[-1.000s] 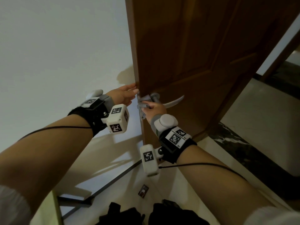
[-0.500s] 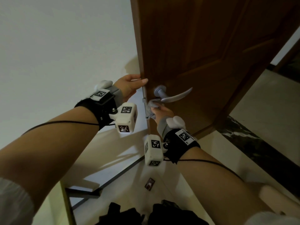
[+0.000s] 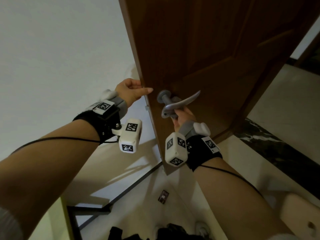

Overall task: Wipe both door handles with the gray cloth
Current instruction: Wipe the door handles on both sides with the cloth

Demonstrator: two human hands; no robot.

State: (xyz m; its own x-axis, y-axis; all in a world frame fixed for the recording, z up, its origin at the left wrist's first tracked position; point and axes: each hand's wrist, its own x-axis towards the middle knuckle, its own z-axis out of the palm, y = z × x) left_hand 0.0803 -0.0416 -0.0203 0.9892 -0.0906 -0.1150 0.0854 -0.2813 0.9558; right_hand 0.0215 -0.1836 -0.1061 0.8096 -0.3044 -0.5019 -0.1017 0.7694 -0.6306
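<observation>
A brown wooden door [image 3: 204, 49] stands ajar, its edge facing me. A silver lever handle [image 3: 181, 101] sticks out of its right face. My right hand [image 3: 183, 116] is just below the lever, holding a bunched gray cloth [image 3: 167, 114] against the handle's underside near the stem. My left hand [image 3: 131, 91] grips the door's edge at handle height, thumb on the near face and fingers wrapped round to the far side. The handle on the other face is hidden behind the door.
A white wall [image 3: 60, 49] fills the left. Pale floor tiles with a dark strip [image 3: 131, 186] lie below, and a small dark card [image 3: 163, 196] rests on the floor. A dark marble threshold [image 3: 277, 149] runs at the right. My shoes show at the bottom.
My right hand with the cloth has slid from the lever's stem to below it, leaving the lever uncovered. My left hand has stayed on the door edge. The view has shifted left.
</observation>
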